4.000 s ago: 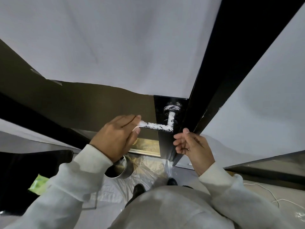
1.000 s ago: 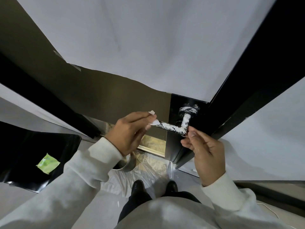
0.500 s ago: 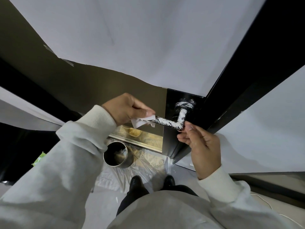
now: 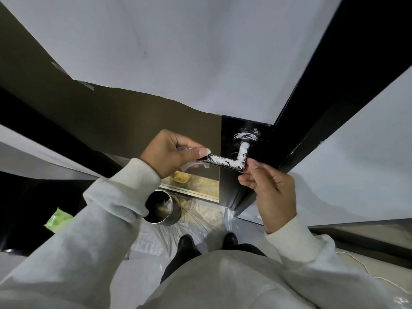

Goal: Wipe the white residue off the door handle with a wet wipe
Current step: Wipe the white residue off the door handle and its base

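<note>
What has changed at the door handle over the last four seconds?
The left hand has turned over at the free end of the door handle, and the wet wipe it pinches now wraps that tip, where a short dark stretch is bare. The right hand stays at the bend. White residue still coats most of the lever.

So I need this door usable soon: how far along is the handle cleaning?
Early. Done: only the tip of the door handle looks dark. In hand: the left hand pinches the wet wipe there; the right hand touches the bend. Left: white residue on lever, neck, rose.
</note>
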`<state>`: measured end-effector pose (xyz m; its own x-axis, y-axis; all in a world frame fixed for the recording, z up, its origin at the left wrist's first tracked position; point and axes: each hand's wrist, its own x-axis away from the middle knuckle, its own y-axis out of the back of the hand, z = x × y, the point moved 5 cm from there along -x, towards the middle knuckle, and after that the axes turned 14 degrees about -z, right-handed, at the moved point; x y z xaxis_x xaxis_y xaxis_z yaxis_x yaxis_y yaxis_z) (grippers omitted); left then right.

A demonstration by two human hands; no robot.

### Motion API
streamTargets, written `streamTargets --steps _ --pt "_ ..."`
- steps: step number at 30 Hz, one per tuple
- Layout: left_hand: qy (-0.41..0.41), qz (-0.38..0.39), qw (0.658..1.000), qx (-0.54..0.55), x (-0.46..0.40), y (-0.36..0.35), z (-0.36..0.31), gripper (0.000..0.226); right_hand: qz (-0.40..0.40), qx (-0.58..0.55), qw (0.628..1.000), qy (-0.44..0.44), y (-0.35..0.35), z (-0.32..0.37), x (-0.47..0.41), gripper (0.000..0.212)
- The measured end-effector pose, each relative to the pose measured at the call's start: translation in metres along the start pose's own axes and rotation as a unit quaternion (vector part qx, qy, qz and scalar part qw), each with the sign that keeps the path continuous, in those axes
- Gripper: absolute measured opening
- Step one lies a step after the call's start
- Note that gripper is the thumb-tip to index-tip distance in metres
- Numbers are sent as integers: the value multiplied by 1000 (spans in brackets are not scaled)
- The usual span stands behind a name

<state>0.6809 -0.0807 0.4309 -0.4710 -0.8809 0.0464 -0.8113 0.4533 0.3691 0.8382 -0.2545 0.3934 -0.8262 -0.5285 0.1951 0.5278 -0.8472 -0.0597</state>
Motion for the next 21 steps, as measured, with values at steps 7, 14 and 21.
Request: streamTargets --steps 7,14,21 --pt "-12 29 1000 2 -4 5 3 18 18 5 1000 6 2 4 4 16" --pt "224 -88 949 204 -1 15 42 36 33 8 999 17 4 3 3 17" --pt "313 23 789 528 69 -41 63 64 34 1 999 4 1 3 -1 15"
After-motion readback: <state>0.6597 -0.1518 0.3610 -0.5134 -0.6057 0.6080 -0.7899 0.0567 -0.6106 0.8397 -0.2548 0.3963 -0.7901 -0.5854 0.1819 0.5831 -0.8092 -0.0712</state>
